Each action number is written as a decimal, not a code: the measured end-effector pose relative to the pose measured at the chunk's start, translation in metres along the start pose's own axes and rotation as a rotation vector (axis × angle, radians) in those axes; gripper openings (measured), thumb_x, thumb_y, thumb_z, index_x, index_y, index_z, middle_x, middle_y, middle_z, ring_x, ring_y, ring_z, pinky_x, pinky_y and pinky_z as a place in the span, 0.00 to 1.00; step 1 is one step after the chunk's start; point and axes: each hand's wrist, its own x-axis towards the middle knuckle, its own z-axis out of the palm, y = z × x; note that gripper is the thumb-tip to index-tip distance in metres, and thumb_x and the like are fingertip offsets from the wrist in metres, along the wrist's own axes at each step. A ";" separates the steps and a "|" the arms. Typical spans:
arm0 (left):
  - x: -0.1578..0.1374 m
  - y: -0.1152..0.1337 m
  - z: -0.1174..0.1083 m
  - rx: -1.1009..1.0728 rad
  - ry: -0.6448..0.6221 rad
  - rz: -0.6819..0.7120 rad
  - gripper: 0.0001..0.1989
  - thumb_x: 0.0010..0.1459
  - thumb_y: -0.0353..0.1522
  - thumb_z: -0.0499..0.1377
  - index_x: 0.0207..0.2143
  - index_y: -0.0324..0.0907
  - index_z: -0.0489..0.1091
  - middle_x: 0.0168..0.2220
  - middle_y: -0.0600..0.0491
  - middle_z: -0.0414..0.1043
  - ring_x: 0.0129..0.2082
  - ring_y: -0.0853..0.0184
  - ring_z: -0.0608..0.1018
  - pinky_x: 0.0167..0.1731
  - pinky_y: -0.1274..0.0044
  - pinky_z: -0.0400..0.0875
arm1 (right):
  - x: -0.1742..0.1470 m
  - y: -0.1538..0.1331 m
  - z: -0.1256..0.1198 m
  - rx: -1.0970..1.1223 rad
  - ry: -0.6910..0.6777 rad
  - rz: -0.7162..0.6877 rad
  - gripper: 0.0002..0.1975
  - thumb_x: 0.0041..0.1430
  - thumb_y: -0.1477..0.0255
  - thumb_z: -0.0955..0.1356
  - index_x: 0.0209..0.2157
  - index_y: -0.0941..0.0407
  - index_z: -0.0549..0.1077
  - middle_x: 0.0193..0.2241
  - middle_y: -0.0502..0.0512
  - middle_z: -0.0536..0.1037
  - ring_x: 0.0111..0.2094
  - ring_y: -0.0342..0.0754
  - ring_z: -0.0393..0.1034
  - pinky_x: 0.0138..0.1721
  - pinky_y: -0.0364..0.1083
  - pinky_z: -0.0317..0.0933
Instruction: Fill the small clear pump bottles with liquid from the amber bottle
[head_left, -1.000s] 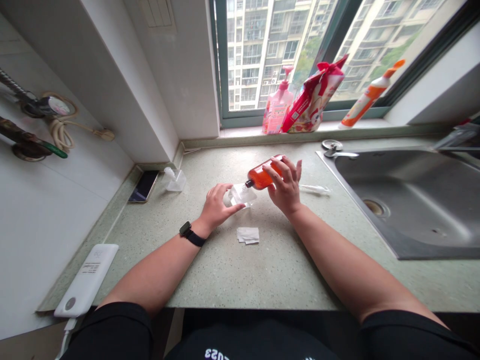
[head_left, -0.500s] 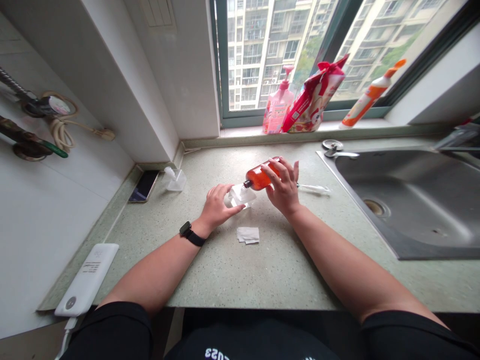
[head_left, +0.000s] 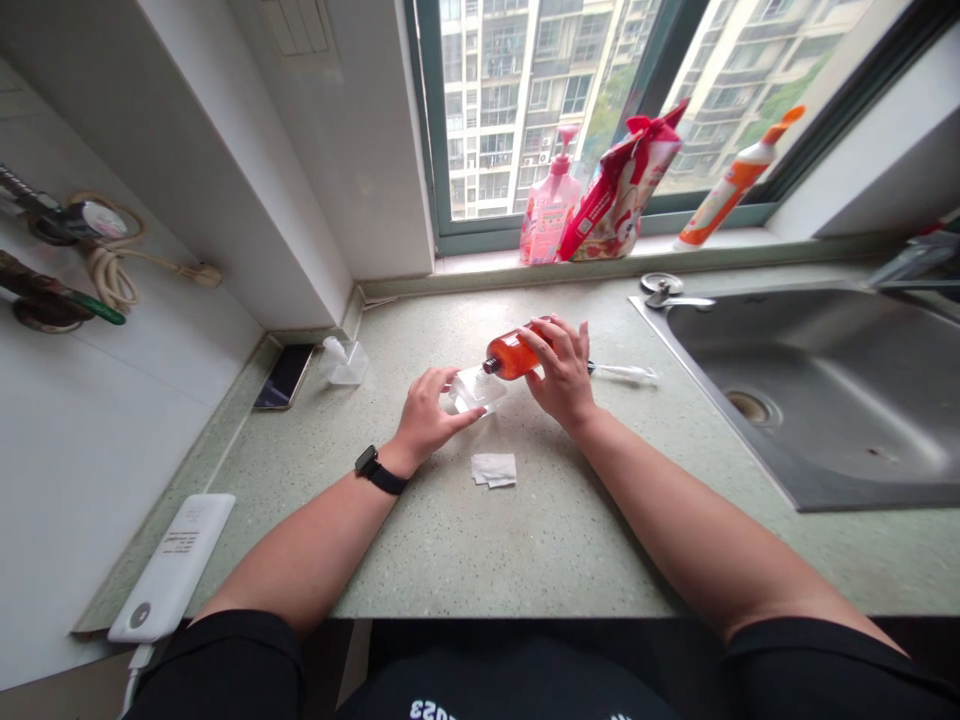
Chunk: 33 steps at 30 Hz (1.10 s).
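Since half a second ago the right hand [head_left: 564, 383] has lowered the tipped orange-filled clear plastic bottle [head_left: 513, 355] slightly; its neck now sits a little lower over the small clear plastic container [head_left: 474, 387]. The right fingers [head_left: 541, 345] wrap over the bottle's body, clenched on it, neck pointing left and down. The left hand [head_left: 427, 414] grips the clear container from the left, fingertips against its side, on the speckled green countertop [head_left: 465, 540]. A folded white paper tissue [head_left: 494, 469] lies just in front, apart from both hands.
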 end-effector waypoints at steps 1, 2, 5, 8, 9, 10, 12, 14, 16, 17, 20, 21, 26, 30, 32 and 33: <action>0.000 0.000 0.000 -0.004 0.007 0.002 0.31 0.56 0.47 0.75 0.55 0.43 0.72 0.50 0.46 0.77 0.47 0.58 0.82 0.48 0.64 0.83 | 0.000 0.000 0.000 0.005 -0.013 0.014 0.35 0.65 0.77 0.69 0.70 0.42 0.63 0.66 0.58 0.72 0.72 0.64 0.59 0.77 0.73 0.40; 0.000 0.000 0.000 -0.008 0.014 0.004 0.31 0.56 0.46 0.75 0.56 0.43 0.72 0.50 0.46 0.77 0.47 0.58 0.82 0.48 0.64 0.83 | 0.000 0.000 -0.001 0.011 -0.028 0.030 0.35 0.65 0.77 0.69 0.70 0.42 0.63 0.66 0.58 0.72 0.72 0.64 0.59 0.76 0.73 0.40; 0.000 0.001 0.000 -0.019 0.030 0.009 0.31 0.56 0.46 0.75 0.56 0.43 0.72 0.50 0.46 0.77 0.47 0.58 0.82 0.48 0.64 0.83 | 0.000 -0.001 0.000 0.046 -0.056 0.075 0.34 0.64 0.77 0.69 0.69 0.42 0.65 0.66 0.57 0.72 0.72 0.65 0.60 0.76 0.73 0.40; 0.001 0.001 -0.001 -0.019 0.037 0.016 0.31 0.57 0.46 0.75 0.57 0.44 0.72 0.50 0.47 0.77 0.47 0.58 0.83 0.48 0.65 0.84 | 0.000 -0.003 0.001 0.115 -0.043 0.125 0.31 0.64 0.74 0.70 0.67 0.45 0.67 0.65 0.59 0.73 0.70 0.65 0.63 0.75 0.73 0.42; 0.001 0.001 -0.001 -0.016 0.038 0.017 0.31 0.57 0.46 0.75 0.58 0.44 0.72 0.50 0.47 0.77 0.47 0.59 0.83 0.48 0.65 0.84 | 0.001 -0.004 0.001 0.144 -0.036 0.146 0.30 0.64 0.73 0.70 0.66 0.46 0.68 0.65 0.60 0.74 0.69 0.65 0.64 0.75 0.73 0.43; 0.001 0.001 -0.001 -0.012 0.039 0.017 0.31 0.57 0.46 0.75 0.58 0.44 0.72 0.51 0.47 0.77 0.47 0.59 0.83 0.49 0.65 0.84 | 0.001 -0.004 0.001 0.175 -0.028 0.167 0.29 0.64 0.71 0.71 0.66 0.47 0.68 0.64 0.61 0.75 0.67 0.65 0.66 0.74 0.72 0.45; 0.000 0.001 -0.001 -0.013 0.033 0.006 0.32 0.57 0.47 0.75 0.58 0.44 0.72 0.51 0.47 0.77 0.47 0.59 0.83 0.49 0.65 0.84 | 0.002 -0.003 0.002 0.238 -0.019 0.210 0.29 0.64 0.66 0.72 0.65 0.48 0.68 0.63 0.62 0.76 0.64 0.65 0.70 0.73 0.71 0.49; 0.000 -0.001 -0.001 -0.034 0.017 -0.015 0.33 0.57 0.49 0.75 0.58 0.44 0.73 0.51 0.47 0.77 0.46 0.58 0.84 0.48 0.64 0.84 | 0.005 0.001 0.002 0.298 -0.014 0.251 0.31 0.61 0.61 0.75 0.64 0.49 0.68 0.61 0.63 0.77 0.61 0.65 0.72 0.69 0.69 0.56; 0.000 -0.002 -0.001 -0.064 -0.001 -0.037 0.34 0.55 0.50 0.75 0.57 0.44 0.73 0.52 0.46 0.78 0.45 0.58 0.84 0.48 0.64 0.84 | 0.009 0.007 0.001 0.355 0.003 0.289 0.35 0.57 0.57 0.76 0.63 0.50 0.68 0.59 0.63 0.78 0.59 0.65 0.73 0.65 0.65 0.63; 0.000 -0.002 -0.001 -0.075 -0.011 -0.043 0.35 0.55 0.51 0.75 0.57 0.44 0.73 0.52 0.46 0.78 0.44 0.58 0.85 0.48 0.64 0.84 | 0.012 0.011 0.001 0.385 0.018 0.310 0.36 0.55 0.56 0.77 0.62 0.50 0.69 0.59 0.64 0.78 0.59 0.65 0.73 0.64 0.64 0.65; 0.000 -0.003 -0.001 -0.099 -0.038 -0.035 0.35 0.54 0.53 0.74 0.57 0.44 0.74 0.54 0.45 0.79 0.44 0.57 0.85 0.48 0.63 0.83 | 0.021 0.022 -0.004 0.473 0.058 0.401 0.39 0.51 0.54 0.78 0.61 0.52 0.69 0.58 0.63 0.79 0.59 0.65 0.73 0.63 0.63 0.66; 0.000 -0.003 -0.001 -0.100 -0.048 -0.029 0.35 0.54 0.54 0.74 0.57 0.45 0.74 0.54 0.45 0.79 0.45 0.57 0.85 0.48 0.63 0.83 | 0.025 0.026 -0.006 0.497 0.066 0.440 0.39 0.50 0.53 0.79 0.60 0.51 0.70 0.58 0.63 0.79 0.59 0.64 0.74 0.63 0.63 0.66; 0.001 -0.004 -0.002 -0.076 -0.071 -0.029 0.37 0.54 0.55 0.73 0.58 0.45 0.75 0.55 0.44 0.80 0.44 0.55 0.86 0.50 0.60 0.82 | 0.040 0.047 -0.021 0.537 0.110 0.624 0.40 0.44 0.50 0.80 0.57 0.49 0.70 0.53 0.58 0.82 0.56 0.62 0.75 0.61 0.63 0.67; 0.001 -0.006 -0.002 -0.071 -0.088 -0.023 0.37 0.54 0.55 0.73 0.59 0.45 0.75 0.55 0.45 0.80 0.45 0.54 0.86 0.51 0.60 0.83 | 0.045 0.071 -0.028 0.553 0.141 0.685 0.38 0.42 0.52 0.81 0.52 0.49 0.70 0.51 0.58 0.82 0.53 0.61 0.77 0.59 0.62 0.68; 0.001 -0.006 -0.002 -0.061 -0.103 -0.013 0.36 0.55 0.54 0.73 0.59 0.46 0.75 0.56 0.45 0.80 0.46 0.54 0.86 0.52 0.60 0.82 | 0.044 0.083 -0.028 0.534 0.163 0.714 0.38 0.41 0.51 0.80 0.52 0.49 0.69 0.51 0.58 0.82 0.53 0.61 0.77 0.58 0.62 0.69; 0.001 -0.006 -0.002 -0.056 -0.112 -0.008 0.35 0.55 0.53 0.73 0.59 0.46 0.75 0.56 0.45 0.80 0.47 0.54 0.86 0.52 0.60 0.82 | 0.042 0.088 -0.027 0.512 0.173 0.730 0.38 0.41 0.51 0.80 0.52 0.49 0.69 0.50 0.58 0.82 0.53 0.61 0.77 0.58 0.62 0.69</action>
